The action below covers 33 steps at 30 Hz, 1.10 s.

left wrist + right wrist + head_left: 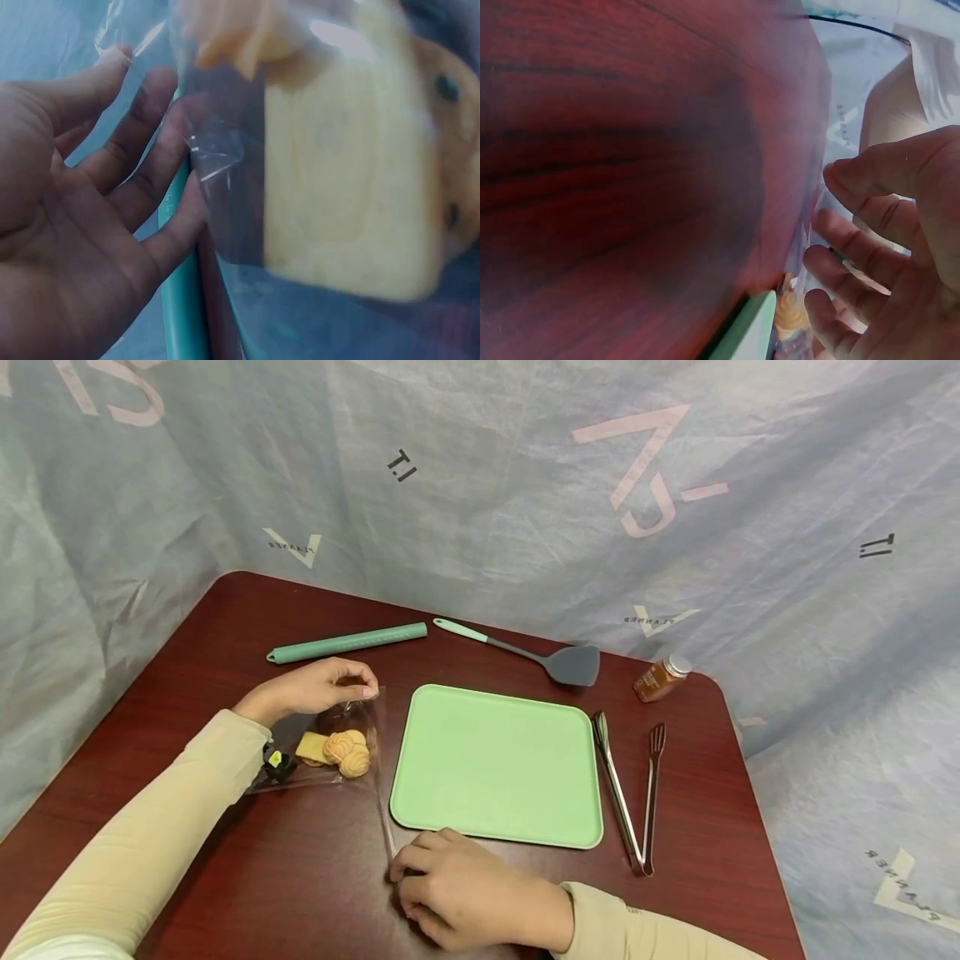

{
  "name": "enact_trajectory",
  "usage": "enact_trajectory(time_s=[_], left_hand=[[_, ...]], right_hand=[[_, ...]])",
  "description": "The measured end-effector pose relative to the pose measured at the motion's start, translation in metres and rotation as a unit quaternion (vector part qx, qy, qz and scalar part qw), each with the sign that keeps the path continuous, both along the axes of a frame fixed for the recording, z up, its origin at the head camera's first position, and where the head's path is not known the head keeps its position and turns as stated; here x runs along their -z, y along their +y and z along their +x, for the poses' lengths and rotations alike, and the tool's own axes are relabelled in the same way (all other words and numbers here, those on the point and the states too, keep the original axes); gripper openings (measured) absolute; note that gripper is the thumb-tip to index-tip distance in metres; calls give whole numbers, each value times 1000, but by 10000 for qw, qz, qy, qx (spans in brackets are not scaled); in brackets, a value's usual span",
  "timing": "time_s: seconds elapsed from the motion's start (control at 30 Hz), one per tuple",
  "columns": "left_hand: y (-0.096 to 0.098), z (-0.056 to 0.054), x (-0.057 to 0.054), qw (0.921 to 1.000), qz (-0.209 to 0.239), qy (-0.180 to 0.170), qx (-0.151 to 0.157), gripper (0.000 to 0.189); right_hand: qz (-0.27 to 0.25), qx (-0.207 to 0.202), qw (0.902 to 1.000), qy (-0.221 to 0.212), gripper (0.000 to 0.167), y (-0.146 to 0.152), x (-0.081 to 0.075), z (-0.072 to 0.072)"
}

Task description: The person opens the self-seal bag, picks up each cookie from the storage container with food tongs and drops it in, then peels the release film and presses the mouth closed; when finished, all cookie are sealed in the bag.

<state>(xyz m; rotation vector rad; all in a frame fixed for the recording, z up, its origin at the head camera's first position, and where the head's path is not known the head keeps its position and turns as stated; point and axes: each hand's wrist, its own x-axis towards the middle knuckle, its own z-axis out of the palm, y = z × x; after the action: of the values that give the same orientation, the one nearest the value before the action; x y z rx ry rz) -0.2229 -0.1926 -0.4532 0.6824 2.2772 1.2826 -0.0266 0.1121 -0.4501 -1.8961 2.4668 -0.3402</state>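
A clear plastic bag with cookies inside lies on the table, left of the green tray. My left hand pinches the upper corner of the bag's edge between thumb and fingers. My right hand pinches the edge's lower corner near the table front, so the edge runs taut between both hands. Through the plastic show round swirled cookies and a pale rectangular biscuit. Close up in the left wrist view, the biscuit hangs right of the fingers, beside a round cookie with dark bits.
The light green tray lies right of the bag. Behind are a green tube-like stick and a grey spatula. Metal tongs stand apart on the right, below a small spice jar. A grey curtain surrounds the table.
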Motion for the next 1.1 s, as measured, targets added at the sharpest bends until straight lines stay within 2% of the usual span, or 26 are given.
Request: enact_trajectory(time_s=[0.17, 0.33, 0.5, 0.67, 0.83, 1.0, 1.1], left_hand=[[-1, -2, -2, 9999, 89, -16, -75, 20], [-1, -3, -4, 9997, 218, -38, 114, 20], [-1, -4, -2, 9996, 188, -174, 145, 22], [-3, -3, -1, 9997, 101, -158, 146, 24], [-2, -3, -1, 9997, 146, -120, 182, 22], [0, -4, -2, 9997, 140, -120, 189, 19], [2, -5, -3, 9996, 134, -102, 205, 18]], right_hand=[[147, -303, 9990, -282, 8, -1, 2, 8], [-73, -140, 9990, -416, 10, 7, 0, 5], [-518, 302, 9955, -740, 9, 34, -5, -11], [-712, 1081, 9854, -1104, 11, 76, -2, -19], [-499, 1870, 9763, -967, 16, 112, 5, -17], [-230, 2365, 9690, -681, 24, 128, 7, -15], [-100, 2554, 9626, -892, 38, 131, 2, -18]])
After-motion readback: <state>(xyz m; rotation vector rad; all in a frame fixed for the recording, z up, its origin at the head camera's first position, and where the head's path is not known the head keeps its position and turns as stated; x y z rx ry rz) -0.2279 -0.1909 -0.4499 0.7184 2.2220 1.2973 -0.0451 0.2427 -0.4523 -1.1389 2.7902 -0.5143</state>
